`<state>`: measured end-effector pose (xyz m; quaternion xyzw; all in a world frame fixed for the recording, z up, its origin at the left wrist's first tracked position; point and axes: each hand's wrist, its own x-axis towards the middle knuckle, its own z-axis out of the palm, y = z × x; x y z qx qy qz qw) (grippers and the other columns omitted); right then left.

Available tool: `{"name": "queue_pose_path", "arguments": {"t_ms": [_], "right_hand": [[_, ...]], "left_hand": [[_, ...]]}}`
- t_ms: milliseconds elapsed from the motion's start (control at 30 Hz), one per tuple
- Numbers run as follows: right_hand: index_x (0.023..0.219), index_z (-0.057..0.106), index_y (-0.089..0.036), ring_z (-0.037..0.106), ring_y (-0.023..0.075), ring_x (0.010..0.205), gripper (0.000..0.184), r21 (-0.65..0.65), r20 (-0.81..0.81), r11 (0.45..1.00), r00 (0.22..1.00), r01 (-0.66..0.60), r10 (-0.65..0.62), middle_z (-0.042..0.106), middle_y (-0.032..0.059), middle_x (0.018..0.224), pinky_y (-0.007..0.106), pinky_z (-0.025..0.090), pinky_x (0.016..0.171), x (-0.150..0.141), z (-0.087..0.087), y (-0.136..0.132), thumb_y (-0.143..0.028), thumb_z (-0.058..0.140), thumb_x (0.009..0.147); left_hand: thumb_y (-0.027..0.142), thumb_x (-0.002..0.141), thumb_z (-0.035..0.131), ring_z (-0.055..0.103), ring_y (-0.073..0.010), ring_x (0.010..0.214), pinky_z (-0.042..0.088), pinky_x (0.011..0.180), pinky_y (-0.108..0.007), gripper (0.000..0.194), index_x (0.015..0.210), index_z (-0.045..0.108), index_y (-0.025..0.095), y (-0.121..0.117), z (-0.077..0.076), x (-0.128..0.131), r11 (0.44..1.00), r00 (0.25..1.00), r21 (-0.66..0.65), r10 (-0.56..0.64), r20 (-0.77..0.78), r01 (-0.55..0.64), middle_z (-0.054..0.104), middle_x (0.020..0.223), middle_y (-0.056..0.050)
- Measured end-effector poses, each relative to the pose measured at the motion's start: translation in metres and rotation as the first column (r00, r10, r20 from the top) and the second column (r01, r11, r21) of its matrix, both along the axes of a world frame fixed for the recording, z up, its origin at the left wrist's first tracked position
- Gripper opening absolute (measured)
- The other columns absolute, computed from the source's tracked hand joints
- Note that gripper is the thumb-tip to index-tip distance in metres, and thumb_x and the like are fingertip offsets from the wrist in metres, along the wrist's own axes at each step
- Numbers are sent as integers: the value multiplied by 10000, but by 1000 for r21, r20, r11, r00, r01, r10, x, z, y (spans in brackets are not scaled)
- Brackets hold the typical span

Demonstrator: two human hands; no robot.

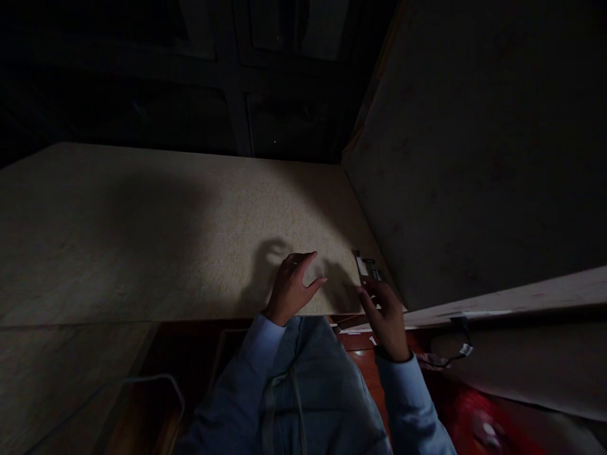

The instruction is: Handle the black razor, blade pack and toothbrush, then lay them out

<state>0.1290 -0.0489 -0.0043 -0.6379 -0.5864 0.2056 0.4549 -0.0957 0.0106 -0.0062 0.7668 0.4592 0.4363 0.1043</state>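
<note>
Over the front part of the pale tabletop (222,221), my left hand (294,287) is raised with thumb and fingers apart, holding nothing. My right hand (386,313) is at the right front corner, its fingers loosely bent and the thumb apart from them. Its fingertips are beside a narrow whitish strip with a dark end (359,260); in the dim light I cannot tell whether they touch it. Small dark, metallic-looking items (377,273) lie just past these fingers, partly hidden by them.
A patterned wall or panel (474,158) borders the table on the right. Dark window frames (237,95) stand behind it. A black cable with a white tag (465,349) hangs at the lower right, above a red item (488,423). A thin pale cord (161,377) curves at the lower left.
</note>
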Motion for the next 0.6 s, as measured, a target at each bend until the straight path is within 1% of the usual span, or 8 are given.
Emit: {"name": "queue_pose_path", "arguments": {"t_ms": [67, 167, 233, 300, 433, 533, 600], "right_hand": [[1174, 687, -163, 627, 162, 781, 473, -45, -69, 995, 993, -94, 90, 672, 84, 962, 281, 514, 671, -16, 10, 1, -538, 641, 889], [1214, 672, -160, 646, 181, 829, 506, -74, -84, 986, 986, -151, 144, 674, 109, 1025, 277, 524, 639, -30, 17, 8, -542, 644, 882], [1232, 659, -147, 648, 187, 821, 517, -69, -37, 986, 988, -152, 150, 674, 121, 1037, 284, 527, 630, -34, 19, 12, -524, 640, 879], [1229, 655, -137, 645, 185, 786, 504, -52, 34, 990, 990, -133, 135, 679, 121, 1016, 301, 530, 648, -35, 20, 16, -502, 623, 884], [1159, 676, -123, 654, 199, 788, 488, -7, 196, 997, 978, -75, 75, 687, 131, 1002, 329, 531, 713, -33, 23, 19, -521, 576, 897], [1110, 690, -122, 657, 198, 775, 508, -24, 271, 998, 960, -64, 68, 695, 136, 999, 316, 516, 705, -29, 26, 21, -561, 527, 914], [1081, 699, -129, 666, 206, 790, 518, -41, 307, 997, 949, -70, 79, 708, 128, 974, 310, 504, 711, -20, 28, 25, -583, 515, 913]], "left_hand": [[278, 826, 771, 606, -264, 1137, 530, 998, -431, 546, 1325, 568, 192, -4, 2, 15, 1000, 999, 14, -20, -28, 20, 690, 1193, -91], [176, 836, 700, 601, -264, 1135, 530, 993, -423, 537, 1354, 561, 169, -9, 3, 35, 998, 997, 17, -53, -57, 54, 697, 1173, -106], [113, 846, 633, 610, -254, 1118, 536, 974, -414, 526, 1363, 560, 175, -12, 3, 43, 997, 995, 19, -69, -66, 70, 699, 1178, -105], [91, 862, 589, 612, -253, 1122, 537, 966, -415, 527, 1379, 551, 185, -14, 3, 49, 997, 995, 31, -74, -70, 77, 699, 1197, -101], [90, 890, 551, 603, -258, 1156, 522, 995, -417, 532, 1416, 516, 168, -14, 3, 56, 994, 989, 40, -100, -113, 105, 697, 1213, -108], [78, 893, 530, 604, -250, 1152, 511, 1011, -408, 533, 1420, 499, 153, -14, 3, 63, 990, 983, 32, -134, -127, 139, 695, 1211, -116], [113, 900, 561, 594, -247, 1170, 502, 1027, -402, 529, 1423, 484, 146, -13, 2, 66, 988, 983, 38, -146, -110, 151, 681, 1239, -124]]}}
